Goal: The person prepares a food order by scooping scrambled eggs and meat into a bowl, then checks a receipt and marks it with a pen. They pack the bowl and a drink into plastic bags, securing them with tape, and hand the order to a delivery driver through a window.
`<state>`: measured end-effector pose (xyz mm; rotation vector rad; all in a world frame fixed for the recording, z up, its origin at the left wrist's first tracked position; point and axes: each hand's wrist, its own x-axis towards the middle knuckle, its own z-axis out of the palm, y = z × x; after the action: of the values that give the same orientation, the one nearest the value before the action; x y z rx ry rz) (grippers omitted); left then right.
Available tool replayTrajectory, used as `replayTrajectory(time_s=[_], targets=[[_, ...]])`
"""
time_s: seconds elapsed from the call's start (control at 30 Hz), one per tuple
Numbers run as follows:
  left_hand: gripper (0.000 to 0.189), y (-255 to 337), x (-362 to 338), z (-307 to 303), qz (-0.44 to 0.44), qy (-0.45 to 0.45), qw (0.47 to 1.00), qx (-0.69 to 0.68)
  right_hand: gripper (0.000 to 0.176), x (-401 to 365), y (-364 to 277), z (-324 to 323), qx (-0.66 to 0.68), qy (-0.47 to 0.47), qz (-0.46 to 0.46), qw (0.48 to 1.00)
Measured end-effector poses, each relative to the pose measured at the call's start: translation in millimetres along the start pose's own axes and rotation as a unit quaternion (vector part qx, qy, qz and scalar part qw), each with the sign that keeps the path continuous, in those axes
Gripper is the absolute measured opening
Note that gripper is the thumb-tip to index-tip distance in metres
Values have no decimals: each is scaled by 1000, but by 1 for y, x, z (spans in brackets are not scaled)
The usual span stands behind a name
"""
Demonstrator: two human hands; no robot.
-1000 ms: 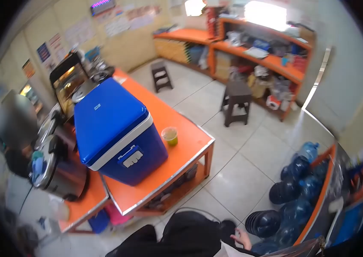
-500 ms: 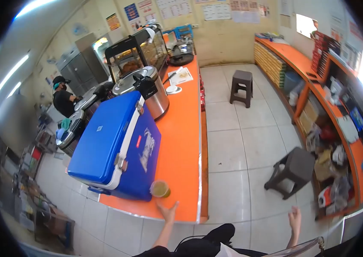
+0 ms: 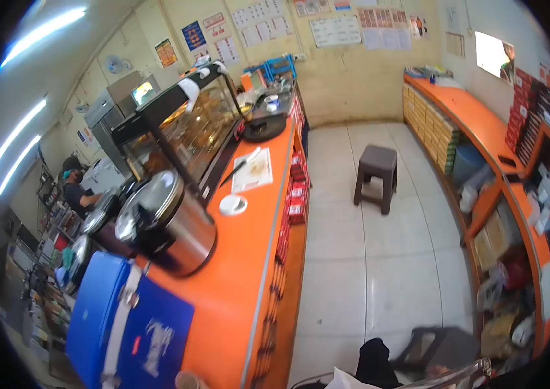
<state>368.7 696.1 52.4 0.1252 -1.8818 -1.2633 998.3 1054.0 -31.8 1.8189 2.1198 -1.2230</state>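
Note:
A blue cooler box with a white band and latches stands on the orange counter at the lower left. Beside its near corner, the top of a small cup just shows at the bottom edge. My left hand is out of view. A blurred, skin-coloured patch at the lower right appears to be my right hand, beside a clear plastic edge; its fingers cannot be made out. Beyond the cooler stands a steel pot with a black-handled lid. A white lid and a stained white board lie farther along.
A glass food display case stands along the counter. One dark stool is on the tiled floor, another nearer on the right. Orange shelving lines the right wall. A person is at the far left.
My view has tipped up and shifted, so the cooler and cup sit lower and farther left. My left hand, near the cup before, has left the picture; my right hand is lower.

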Motion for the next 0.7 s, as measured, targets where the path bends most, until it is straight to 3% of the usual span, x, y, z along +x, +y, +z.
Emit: replayTrajectory(time_s=[0.2, 0.23, 0.27, 0.33, 0.43, 0.5, 0.53, 0.63, 0.67, 0.7], targets=[[88, 136, -80, 204, 1, -88, 985, -152, 39, 287, -43, -107, -105, 9, 20, 994], [86, 161, -92, 243, -3, -116, 975, -187, 43, 345, -110, -147, -145, -17, -30, 989], [85, 180, -103, 280, -13, -157, 962, -222, 47, 415, -155, -168, -109, 29, -73, 991], [82, 222, -124, 362, -39, -237, 930, -277, 44, 540, -281, -212, -137, 128, -262, 947], [76, 299, -152, 502, -244, -289, 890, -253, 37, 659, -537, -279, -62, 49, -372, 925], [65, 330, -159, 596, -260, -433, 844, -180, 36, 736, -663, -295, -94, 41, -466, 879], [60, 340, -156, 640, -261, -503, 812, -137, 37, 766, -714, -300, -129, 40, -517, 845], [52, 362, -181, 804, -158, -443, 855, -220, 37, 843, -811, -323, -63, -74, -552, 828], [53, 393, -180, 856, -237, -480, 813, -231, 37, 880, -827, -335, -70, -93, -526, 843], [58, 407, -181, 912, -242, -514, 792, -224, 38, 909, -824, -338, -77, -116, -494, 858]])
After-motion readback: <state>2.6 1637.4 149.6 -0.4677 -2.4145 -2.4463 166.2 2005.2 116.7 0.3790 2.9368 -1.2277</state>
